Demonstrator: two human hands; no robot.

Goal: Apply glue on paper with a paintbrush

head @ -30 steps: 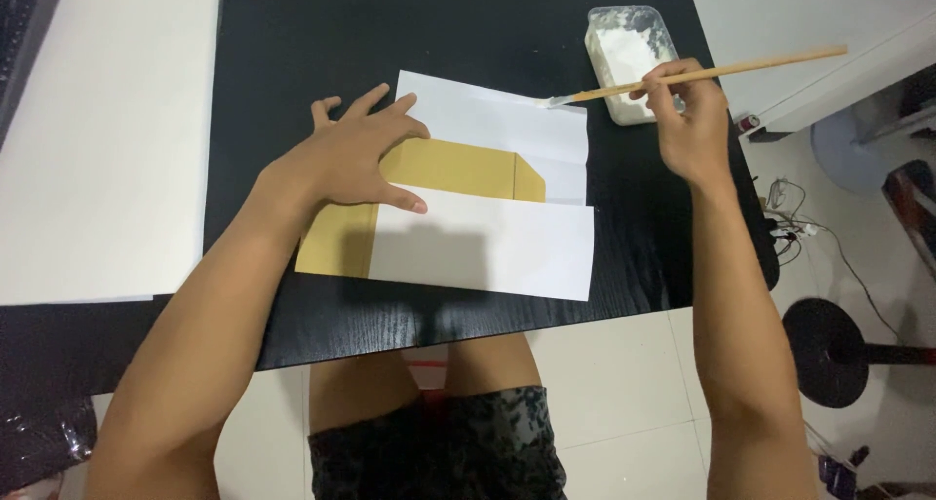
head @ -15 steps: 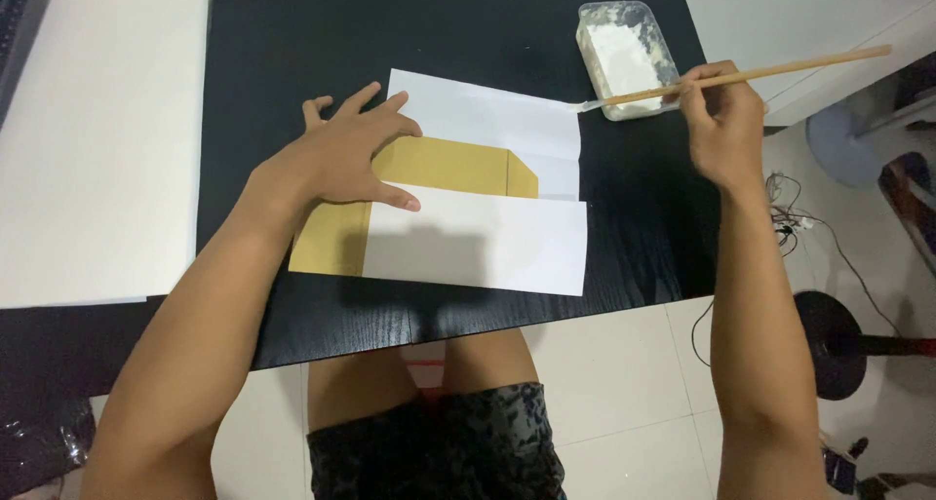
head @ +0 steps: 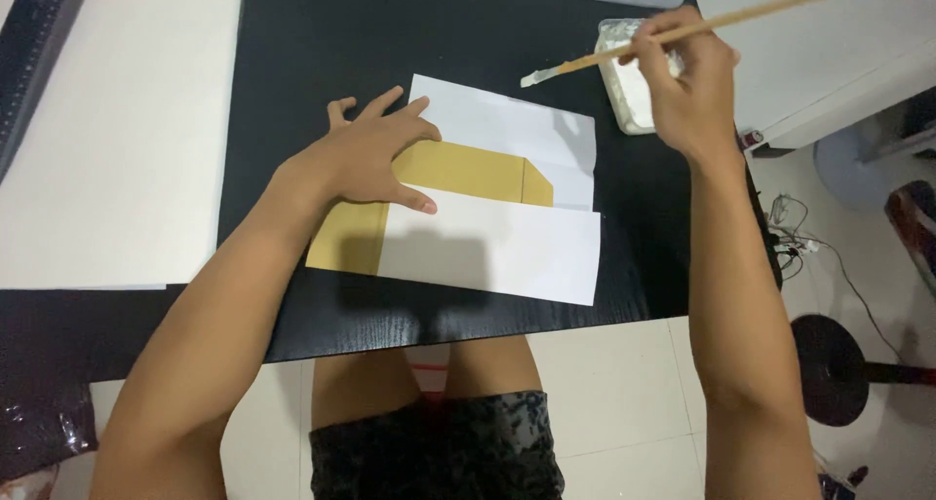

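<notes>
Nearest you on the black table (head: 292, 32) lie two white sheets (head: 492, 249), with one brown envelope (head: 458, 169) between them and partly covered. Your left hand (head: 366, 154) lies flat on the envelope's left part, fingers spread. Farther off, your right hand (head: 687, 91) pinches one brush (head: 682, 32), tip above the table, just left of one tub (head: 629, 91) of white paste.

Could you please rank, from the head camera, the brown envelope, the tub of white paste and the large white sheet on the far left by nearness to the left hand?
From the left hand:
1. Brown envelope, directly under the fingers.
2. Large white sheet, on its left, across bare black table.
3. Tub of white paste, far right, by the right hand.
</notes>
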